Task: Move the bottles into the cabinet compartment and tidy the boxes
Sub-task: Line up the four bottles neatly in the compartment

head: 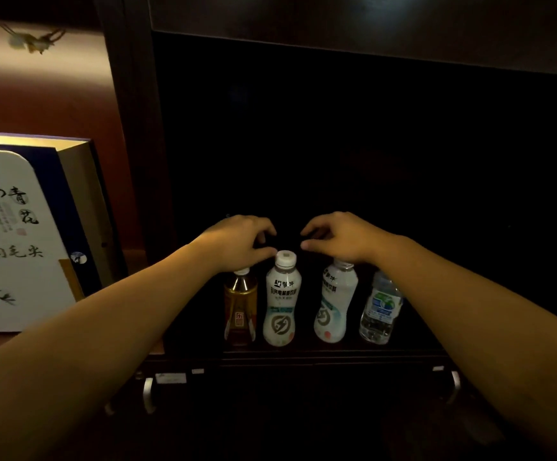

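Our left hand (240,242) and right hand (335,237) hover with fingers loosely curled, grasping nothing we can see, above four upright bottles along the front edge of the cabinet compartment (353,161): tea bottle (240,307), white bottle (282,301), second white bottle (335,301), water bottle (381,309). Darkness hides the compartment's depth. At left, a box (21,234) is cut off.

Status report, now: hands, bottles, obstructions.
Left hand and right hand hover over the row, fingers loosely curled, holding nothing. Four bottles upright in cabinet compartment: amber bottle, two white bottles, clear bottle. No obstruction seen.
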